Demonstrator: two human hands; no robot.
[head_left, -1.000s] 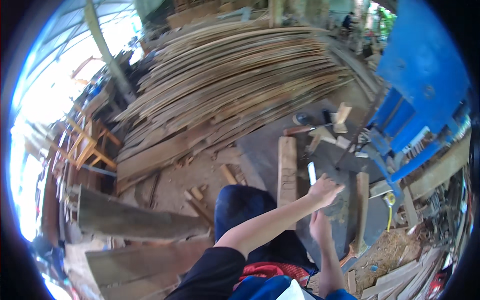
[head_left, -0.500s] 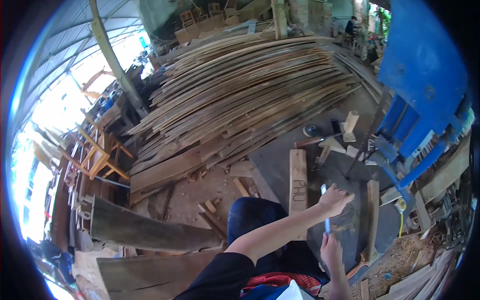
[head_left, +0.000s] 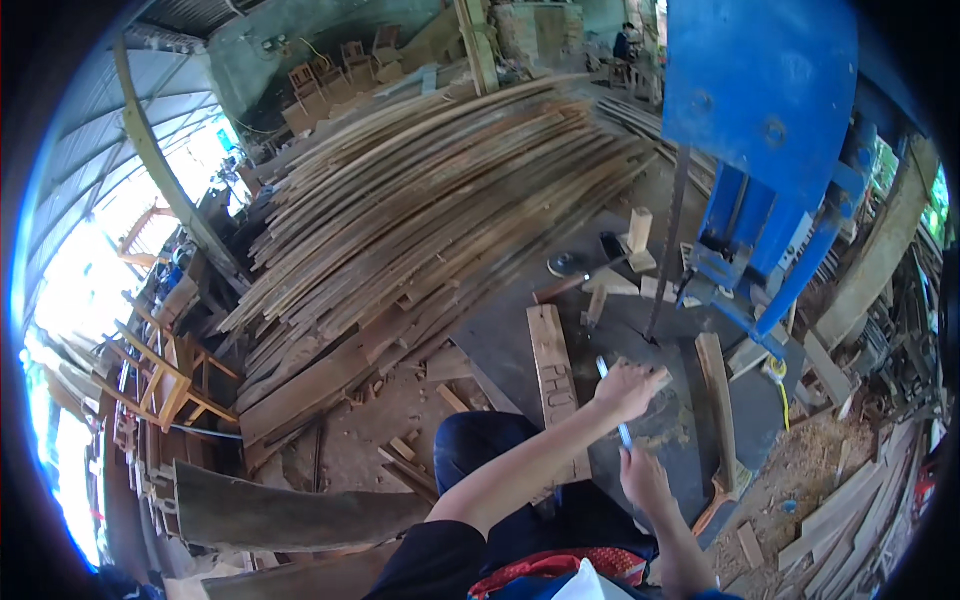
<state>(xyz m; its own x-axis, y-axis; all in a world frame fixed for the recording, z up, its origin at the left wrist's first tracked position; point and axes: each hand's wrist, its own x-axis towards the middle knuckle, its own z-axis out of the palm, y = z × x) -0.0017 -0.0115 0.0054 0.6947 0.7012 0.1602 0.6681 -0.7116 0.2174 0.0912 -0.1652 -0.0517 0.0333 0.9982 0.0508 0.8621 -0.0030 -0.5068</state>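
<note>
My right hand (head_left: 646, 478) is closed around the lower end of a slim pale-blue and white stick-like tool (head_left: 626, 437), whose exact kind I cannot make out. The tool runs up beneath my left hand (head_left: 628, 388), and its bright far end shows beyond the wrist. My left hand's fingers are curled over the dark worktable (head_left: 650, 455); what lies in them is hidden. Left of the hands is a light wooden board (head_left: 553, 365) with dark hand-drawn marks. A narrow wooden strip (head_left: 715, 395) lies to their right, beside an orange-brown handle (head_left: 711, 508) at the table's edge.
A large blue machine (head_left: 765, 85) stands at the right, its narrow saw blade (head_left: 668, 240) coming down to the table. A yellow tape measure (head_left: 776, 370) is near it. Wood offcuts and a wooden block (head_left: 640, 235) sit farther back. Stacked planks (head_left: 430, 200) fill the space beyond.
The whole view has swung to the right, so everything appears farther left. My hands stay near the same part of the table, with the tool still in my right hand.
</note>
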